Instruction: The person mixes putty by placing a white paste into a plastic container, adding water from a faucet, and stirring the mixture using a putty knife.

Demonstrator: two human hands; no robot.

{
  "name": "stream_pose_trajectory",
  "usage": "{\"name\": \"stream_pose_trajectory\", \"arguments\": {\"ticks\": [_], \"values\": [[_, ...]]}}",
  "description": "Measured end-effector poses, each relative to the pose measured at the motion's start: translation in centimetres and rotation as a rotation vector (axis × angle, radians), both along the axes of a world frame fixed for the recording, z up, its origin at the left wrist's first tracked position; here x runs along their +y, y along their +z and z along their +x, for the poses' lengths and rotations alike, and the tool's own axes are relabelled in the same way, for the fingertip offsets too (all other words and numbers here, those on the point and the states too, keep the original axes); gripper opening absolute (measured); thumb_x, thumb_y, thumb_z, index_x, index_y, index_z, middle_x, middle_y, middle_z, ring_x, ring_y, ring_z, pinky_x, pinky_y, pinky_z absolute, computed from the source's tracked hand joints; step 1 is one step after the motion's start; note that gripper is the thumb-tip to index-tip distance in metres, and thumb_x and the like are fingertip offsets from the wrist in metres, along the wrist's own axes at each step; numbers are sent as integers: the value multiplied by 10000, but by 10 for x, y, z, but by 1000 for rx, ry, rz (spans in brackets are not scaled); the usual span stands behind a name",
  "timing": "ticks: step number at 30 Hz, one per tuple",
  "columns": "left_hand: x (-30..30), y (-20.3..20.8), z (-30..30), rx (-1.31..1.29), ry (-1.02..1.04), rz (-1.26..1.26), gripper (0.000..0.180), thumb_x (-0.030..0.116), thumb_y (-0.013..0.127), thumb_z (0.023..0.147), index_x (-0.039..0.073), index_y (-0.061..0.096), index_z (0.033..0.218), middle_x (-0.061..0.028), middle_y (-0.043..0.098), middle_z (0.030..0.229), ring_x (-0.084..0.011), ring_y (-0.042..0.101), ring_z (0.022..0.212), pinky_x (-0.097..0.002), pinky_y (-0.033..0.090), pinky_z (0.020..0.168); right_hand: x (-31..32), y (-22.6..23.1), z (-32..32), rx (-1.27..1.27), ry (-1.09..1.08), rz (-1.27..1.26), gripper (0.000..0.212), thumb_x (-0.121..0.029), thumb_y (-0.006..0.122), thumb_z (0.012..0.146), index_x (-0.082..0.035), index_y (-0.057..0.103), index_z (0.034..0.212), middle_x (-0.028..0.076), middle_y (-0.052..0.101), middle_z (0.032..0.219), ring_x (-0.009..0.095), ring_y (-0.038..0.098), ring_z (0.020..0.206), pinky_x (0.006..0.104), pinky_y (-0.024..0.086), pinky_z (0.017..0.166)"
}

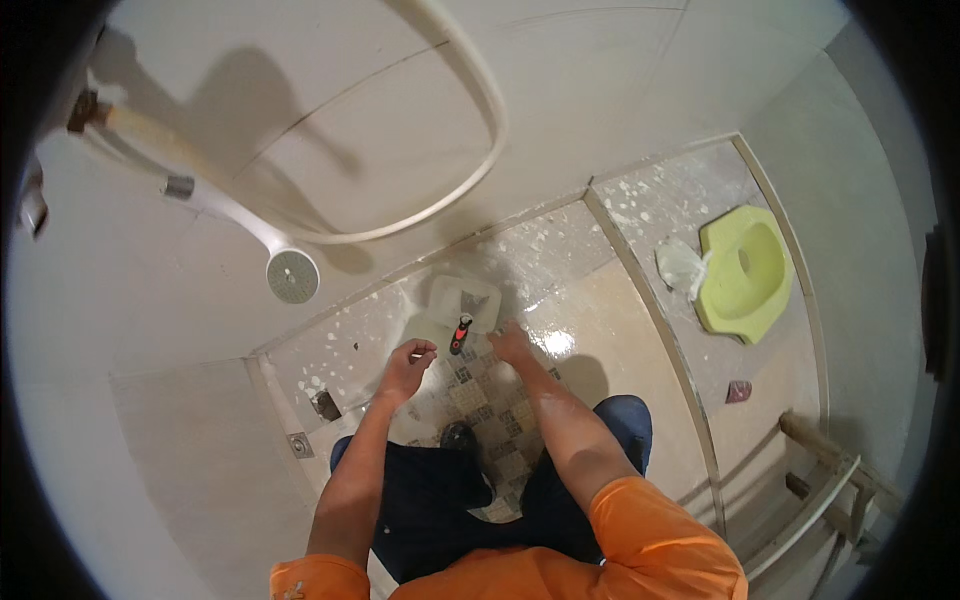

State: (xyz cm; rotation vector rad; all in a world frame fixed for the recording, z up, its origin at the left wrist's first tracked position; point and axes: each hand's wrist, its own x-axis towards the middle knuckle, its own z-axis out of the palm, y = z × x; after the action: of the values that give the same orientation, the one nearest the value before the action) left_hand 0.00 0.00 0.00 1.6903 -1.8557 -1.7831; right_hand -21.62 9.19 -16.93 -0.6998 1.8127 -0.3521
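Head view, hands. Left hand (405, 370): being held over the floor, left of the tool, near the tub's lower left corner; fingers loosely curled, a gap being left by the thumb; nothing is being seen in its grasp. Right hand (512, 345): being held just beside the tub's lower right corner; fingers partly bent and pointing toward the tool; whether anything is being gripped cannot be told.

Head view, items between the hands. One tool with a black-and-red handle (460, 336): being supported, as it appears, at the tub's near edge, its handle being turned toward the person. One pale translucent tub (440, 292): being placed beyond the hands, grey material being contained in it. One patterned floor covering (480, 392): being spread below the hands and between the knees; a dark shoe (458, 436) is being rested upon it.

Head view, surroundings. One white shower head (293, 275), with pale hose (478, 175), is being hung at upper left. One yellow-green squat pan (745, 275) is being set at right, a crumpled white bag (680, 266) being laid against its left side. One dark reddish block (739, 391) is being left below the pan. One wooden frame (830, 450) is being stood at lower right.
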Motion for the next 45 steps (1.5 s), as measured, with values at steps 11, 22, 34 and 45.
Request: {"name": "stream_pose_trajectory", "arguments": {"ticks": [11, 22, 34, 45], "values": [[-5, 34, 4, 49, -40, -188, 225, 164, 642, 958, 4, 676, 1112, -73, 719, 994, -152, 634, 886, -315, 505, 834, -23, -98, 0, 306, 249, -459, 300, -179, 634, 901, 75, 669, 1056, 200, 720, 844, 273, 734, 710, 397, 596, 651], [3, 70, 15, -35, 348, -214, 465, 219, 635, 973, 38, 489, 1375, -123, 644, 1185, -218, 623, 972, -350, 488, 907, -30, 118, -34, -190, -200, -403, 249, -123, 550, 955, 70, 683, 871, 135, 669, 696, 182, 625, 538, 320, 499, 505], [41, 255, -15, 747, 542, 73, 492, 253, 486, 1021, 34, 365, 1444, -153, 592, 1278, -267, 663, 1093, -392, 587, 872, -40, 492, -83, 335, 556, -599, 351, -276, 595, 943, 60, 688, 977, 157, 677, 724, 214, 646, 614, 390, 527, 638], [35, 343, -2, 715, 476, -82, 583, 392, 505, 1027, 15, 368, 1449, -198, 596, 1301, -313, 680, 1092, -391, 589, 903, -138, 720, 0, 634, 367, -1739, 429, -338, 669, 913, 4, 689, 1171, 168, 707, 781, 298, 699, 741, 394, 545, 743]]}}
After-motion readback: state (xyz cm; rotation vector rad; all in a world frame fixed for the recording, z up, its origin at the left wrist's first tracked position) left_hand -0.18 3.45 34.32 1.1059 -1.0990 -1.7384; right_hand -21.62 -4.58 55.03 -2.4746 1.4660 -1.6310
